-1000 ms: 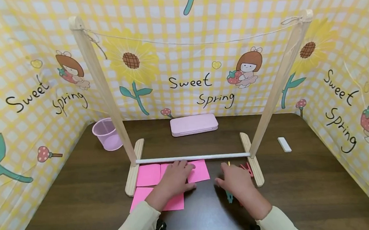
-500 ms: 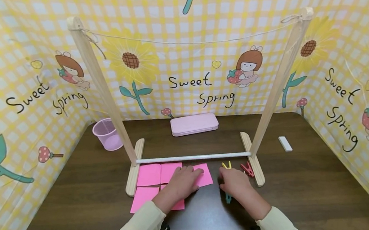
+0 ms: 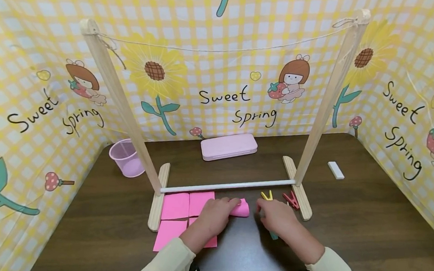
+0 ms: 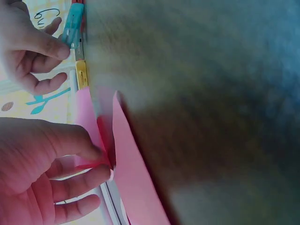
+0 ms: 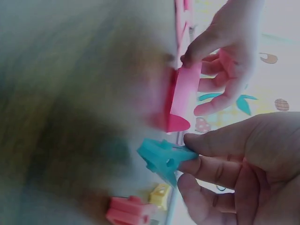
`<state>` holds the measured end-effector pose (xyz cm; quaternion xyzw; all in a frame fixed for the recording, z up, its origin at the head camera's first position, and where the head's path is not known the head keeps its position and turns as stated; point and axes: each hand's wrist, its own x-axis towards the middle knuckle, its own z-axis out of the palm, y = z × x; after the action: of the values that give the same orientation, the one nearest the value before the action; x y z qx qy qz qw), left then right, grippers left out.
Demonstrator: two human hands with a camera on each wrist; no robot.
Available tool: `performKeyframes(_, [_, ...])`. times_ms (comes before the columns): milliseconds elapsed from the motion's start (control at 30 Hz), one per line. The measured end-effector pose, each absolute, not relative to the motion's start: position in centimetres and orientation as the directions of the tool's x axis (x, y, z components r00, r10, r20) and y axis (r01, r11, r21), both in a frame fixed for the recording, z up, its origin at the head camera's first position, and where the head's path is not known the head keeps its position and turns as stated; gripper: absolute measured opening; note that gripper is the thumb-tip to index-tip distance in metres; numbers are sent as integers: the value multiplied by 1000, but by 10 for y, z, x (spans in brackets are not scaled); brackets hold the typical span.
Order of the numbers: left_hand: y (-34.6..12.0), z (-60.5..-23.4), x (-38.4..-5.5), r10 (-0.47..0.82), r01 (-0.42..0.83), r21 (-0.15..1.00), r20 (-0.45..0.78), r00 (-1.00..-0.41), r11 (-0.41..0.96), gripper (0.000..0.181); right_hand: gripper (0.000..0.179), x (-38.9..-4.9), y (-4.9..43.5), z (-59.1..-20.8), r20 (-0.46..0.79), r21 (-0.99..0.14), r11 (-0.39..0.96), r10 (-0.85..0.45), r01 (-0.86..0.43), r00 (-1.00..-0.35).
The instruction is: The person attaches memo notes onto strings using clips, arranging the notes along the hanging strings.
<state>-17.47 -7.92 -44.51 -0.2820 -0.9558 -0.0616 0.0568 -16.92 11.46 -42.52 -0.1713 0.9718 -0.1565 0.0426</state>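
Note:
My left hand (image 3: 212, 218) pinches the edge of a pink paper sheet (image 3: 242, 208), which bends up into a curl under the fingers. In the right wrist view the curled sheet (image 5: 185, 91) hangs off the thumb and fingertips. Several more pink sheets (image 3: 175, 206) lie flat in rows beneath and left of that hand. A teal clothespin (image 5: 164, 157) is pinched between the thumb and fingers of my right hand (image 3: 281, 219). Just beyond that hand lie a yellow clothespin (image 3: 267, 194) and a red clothespin (image 3: 291, 199).
A wooden frame with two posts (image 3: 326, 101), a string (image 3: 223, 52) between their tops and a white bar (image 3: 228, 186) low down stands ahead. Behind it are a pink case (image 3: 229, 147) and, left, a pink basket (image 3: 128, 159). A white block (image 3: 336, 170) lies right.
My left hand has shifted right onto the rightmost pink sheet, which has gone from flat to curled. My right hand has taken up the teal clothespin from the table.

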Motion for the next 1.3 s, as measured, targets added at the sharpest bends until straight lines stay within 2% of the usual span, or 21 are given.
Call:
performKeyframes(200, [-81, -440, -176, 480, 521, 119, 257, -839, 845, 35, 27, -164, 116, -414, 20, -379, 845, -401, -378, -916])
performKeyframes(333, [-82, -431, -175, 418, 480, 195, 287, -862, 855, 28, 28, -163, 118, -403, 11, -396, 813, -460, -426, -888])
performKeyframes(433, [-82, -421, -174, 339, 411, 317, 259, -904, 855, 26, 29, -162, 121, -397, 29, -331, 804, -514, -494, -857])
performKeyframes(533, [-83, -413, -172, 266, 339, 458, 216, -939, 822, 29, 30, -163, 123, -393, 116, -275, 782, -550, -559, -827])
performKeyframes(633, [-83, -408, -170, 233, 290, 582, 174, -957, 760, 33, 32, -166, 124, -390, 224, -337, 725, -559, -601, -799])
performKeyframes(733, [-82, -405, -170, 229, 274, 658, 156, -961, 702, 33, 34, -170, 124, -388, 321, -429, 634, -559, -644, -764])
performKeyframes(867, [-84, -398, -170, 194, 247, 751, 160, -968, 613, 26, 36, -175, 126, -381, 399, -466, 570, -547, -677, -736])
performKeyframes(933, [-87, -392, -171, 147, 202, 813, 145, -978, 546, 25, 40, -177, 128, -373, 393, -506, 559, -528, -657, -753])
performKeyframes(1067, [-93, -378, -174, 60, 125, 915, 110, -992, 383, 27, 48, -182, 136, -351, 299, -591, 574, -497, -567, -815])
performKeyframes(1167, [-97, -368, -177, 23, 107, 953, 105, -994, 282, 28, 54, -184, 141, -331, 233, -568, 631, -493, -529, -838])
performKeyframes(1300, [-98, -355, -179, -22, 74, 975, 80, -997, 210, 30, 61, -186, 143, -303, 209, -492, 675, -521, -549, -828])
